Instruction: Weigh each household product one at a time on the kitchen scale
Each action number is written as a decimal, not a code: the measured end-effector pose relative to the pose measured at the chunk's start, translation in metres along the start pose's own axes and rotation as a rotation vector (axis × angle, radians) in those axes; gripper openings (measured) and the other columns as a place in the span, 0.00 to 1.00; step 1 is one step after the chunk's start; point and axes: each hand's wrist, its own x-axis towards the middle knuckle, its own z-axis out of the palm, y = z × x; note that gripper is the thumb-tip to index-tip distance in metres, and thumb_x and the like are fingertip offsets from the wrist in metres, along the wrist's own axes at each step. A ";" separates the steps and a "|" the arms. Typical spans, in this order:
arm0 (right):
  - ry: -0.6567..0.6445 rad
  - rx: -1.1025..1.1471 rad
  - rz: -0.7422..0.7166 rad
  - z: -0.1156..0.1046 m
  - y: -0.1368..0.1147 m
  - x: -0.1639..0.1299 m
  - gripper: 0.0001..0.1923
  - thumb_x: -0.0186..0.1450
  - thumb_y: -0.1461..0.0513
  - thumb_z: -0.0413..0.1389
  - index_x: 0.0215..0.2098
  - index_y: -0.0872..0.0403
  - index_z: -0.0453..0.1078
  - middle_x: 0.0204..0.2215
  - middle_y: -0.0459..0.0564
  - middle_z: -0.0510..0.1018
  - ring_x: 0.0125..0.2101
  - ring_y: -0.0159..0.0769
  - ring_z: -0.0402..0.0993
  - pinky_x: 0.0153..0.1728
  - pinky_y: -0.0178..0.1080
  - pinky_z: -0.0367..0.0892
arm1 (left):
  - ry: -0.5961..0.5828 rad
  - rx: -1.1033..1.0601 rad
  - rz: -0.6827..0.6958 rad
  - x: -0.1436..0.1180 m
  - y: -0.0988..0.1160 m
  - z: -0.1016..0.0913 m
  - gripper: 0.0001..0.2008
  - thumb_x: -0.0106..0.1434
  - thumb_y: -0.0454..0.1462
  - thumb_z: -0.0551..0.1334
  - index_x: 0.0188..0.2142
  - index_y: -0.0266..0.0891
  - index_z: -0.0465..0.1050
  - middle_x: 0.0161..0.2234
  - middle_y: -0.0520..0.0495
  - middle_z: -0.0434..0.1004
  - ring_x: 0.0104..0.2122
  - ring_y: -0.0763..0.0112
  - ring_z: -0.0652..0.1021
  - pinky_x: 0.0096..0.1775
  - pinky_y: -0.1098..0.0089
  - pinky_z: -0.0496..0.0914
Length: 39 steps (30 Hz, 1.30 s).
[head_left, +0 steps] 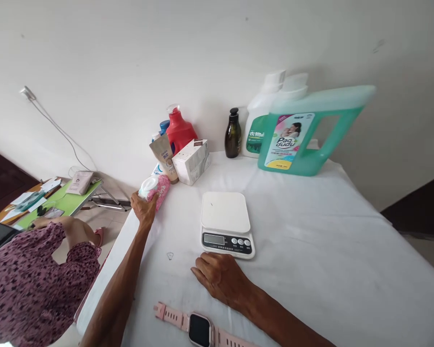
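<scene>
At the left edge of the table, my left hand (143, 208) is closed around a small container with a white lid (149, 184). A pink patterned packet (162, 189) is right beside it, partly behind my fingers. My right hand (220, 277) rests on the cloth with its fingers curled in, and nothing shows in it. Just beyond its knuckles stands a white digital kitchen scale (225, 212), with a bare platform and a blank display. A pink-strapped smartwatch (199, 329) lies near the front edge.
Along the wall stand a beige tube (165, 156), a white box (192, 163), a red bottle (181, 131), a dark pump bottle (233, 135), a white detergent jug (255, 130) and a green jug (311, 166). A person in patterned clothes (39, 274) sits at left by a green table (72, 200).
</scene>
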 end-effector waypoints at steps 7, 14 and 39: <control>-0.239 0.005 0.072 -0.010 -0.005 0.009 0.12 0.73 0.64 0.56 0.30 0.55 0.72 0.28 0.49 0.80 0.27 0.34 0.76 0.24 0.37 0.50 | -0.151 0.195 0.099 -0.020 0.017 -0.028 0.52 0.55 0.60 0.72 0.66 0.32 0.56 0.66 0.22 0.59 0.70 0.31 0.59 0.66 0.34 0.58; -0.281 0.039 0.083 -0.018 -0.008 0.013 0.12 0.75 0.60 0.55 0.35 0.54 0.74 0.32 0.50 0.82 0.30 0.38 0.79 0.23 0.38 0.57 | -0.077 -0.127 0.864 -0.072 0.136 -0.026 0.33 0.67 0.50 0.68 0.64 0.40 0.63 0.60 0.32 0.69 0.61 0.47 0.72 0.61 0.46 0.70; -0.145 0.013 0.011 0.017 -0.007 0.015 0.13 0.66 0.57 0.62 0.26 0.53 0.69 0.22 0.48 0.77 0.18 0.38 0.73 0.15 0.36 0.57 | -0.446 -0.322 0.410 -0.023 0.317 0.210 0.10 0.64 0.35 0.68 0.42 0.42 0.70 0.46 0.41 0.80 0.52 0.51 0.79 0.56 0.54 0.73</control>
